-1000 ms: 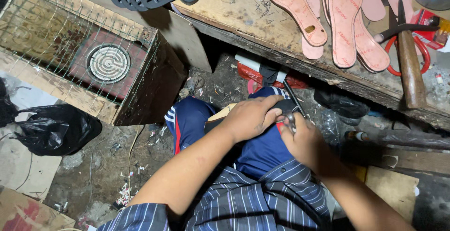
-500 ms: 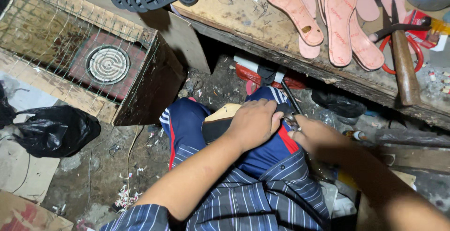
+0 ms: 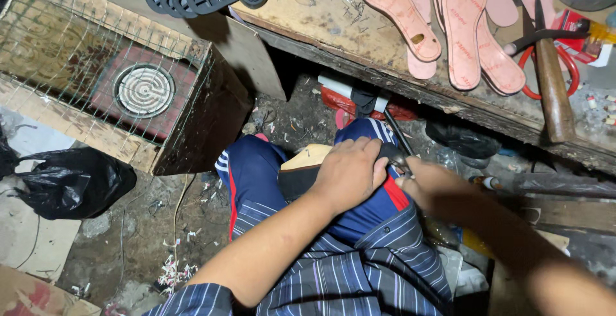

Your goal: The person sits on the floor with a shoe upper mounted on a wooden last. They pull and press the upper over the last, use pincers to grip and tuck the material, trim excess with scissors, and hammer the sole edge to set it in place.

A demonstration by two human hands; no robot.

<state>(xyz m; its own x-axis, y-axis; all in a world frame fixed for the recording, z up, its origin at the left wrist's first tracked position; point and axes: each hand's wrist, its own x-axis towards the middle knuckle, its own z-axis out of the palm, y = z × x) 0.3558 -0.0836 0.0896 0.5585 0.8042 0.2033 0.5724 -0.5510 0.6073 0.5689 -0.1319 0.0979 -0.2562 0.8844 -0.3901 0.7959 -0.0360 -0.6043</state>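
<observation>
Fig.: shoe [image 3: 308, 170] on my lap, my left hand [image 3: 350, 175] clamped over it, right hand [image 3: 427, 184] w/ metal tool [image 3: 399, 141] alongside; I press firm, keep tool strokes short.

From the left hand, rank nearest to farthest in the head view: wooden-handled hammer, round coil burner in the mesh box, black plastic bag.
1. Round coil burner, up-left of the left hand.
2. Wooden-handled hammer, up-right on the bench; nearly as close, hard to separate.
3. Black plastic bag, far left on the floor.
</observation>
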